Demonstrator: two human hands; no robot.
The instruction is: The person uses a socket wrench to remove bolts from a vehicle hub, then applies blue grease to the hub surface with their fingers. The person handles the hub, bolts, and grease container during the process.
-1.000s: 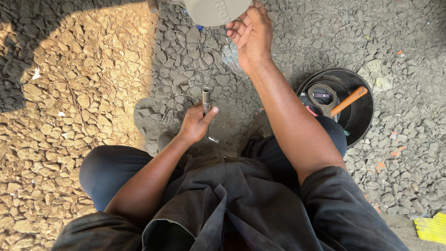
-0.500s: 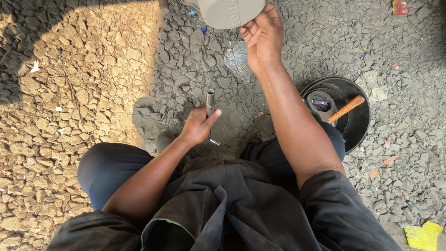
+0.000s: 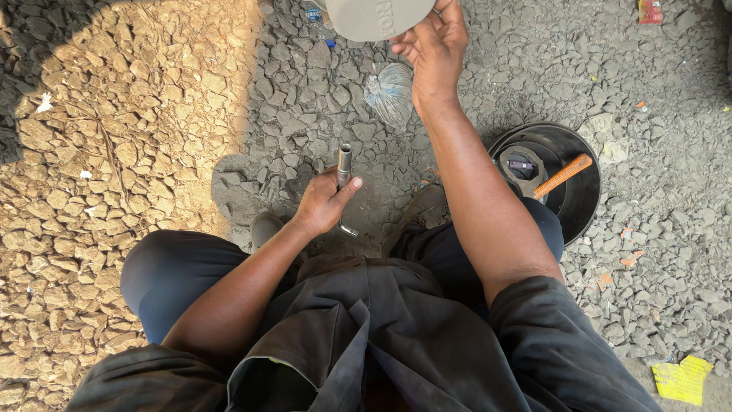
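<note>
Two hands busy: left hand (image 3: 324, 204) clamped around short metal tube (image 3: 344, 164), upright at centre, low between knees; right hand (image 3: 436, 42) at 12 o'clock, fingers curled on clear plastic bag (image 3: 390, 91) hanging below. Risk – bag likely tears on sharp gravel (image 3: 305, 99) if lowered; tube may slip sideways on loose stones. Black bowl (image 3: 583, 191) with orange-handled tool (image 3: 563, 175) crowds 3 o'clock; open ground toward 9 o'clock.

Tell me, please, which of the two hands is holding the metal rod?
The left hand holds the metal rod upright, low near the knees; the right hand is raised higher, at the grey cap brim.
</note>
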